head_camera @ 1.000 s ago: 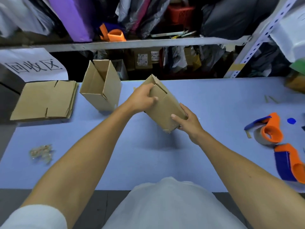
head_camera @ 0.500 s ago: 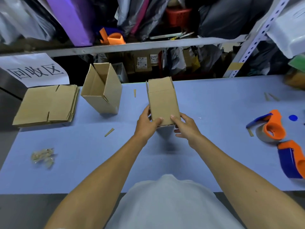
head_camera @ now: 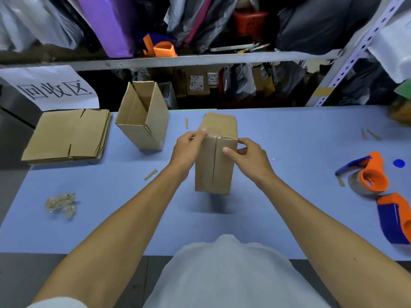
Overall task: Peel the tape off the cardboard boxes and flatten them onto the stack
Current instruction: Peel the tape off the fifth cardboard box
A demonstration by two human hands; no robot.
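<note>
Our hands (head_camera: 219,150) clamp the box (head_camera: 215,161) between them; it looks light and stiff, so we'd pick the tape at its top edge.

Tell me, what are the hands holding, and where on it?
A taped box. The left hand grips its upper left edge, the right hand its upper right edge, forefinger on the front face.

On my right I see two orange-and-blue tape dispensers (head_camera: 369,174) lying near each other on the blue table (head_camera: 289,196). A white paper sign (head_camera: 53,90) hangs far left, and an orange dispenser (head_camera: 162,48) sits on the shelf (head_camera: 200,60).
</note>
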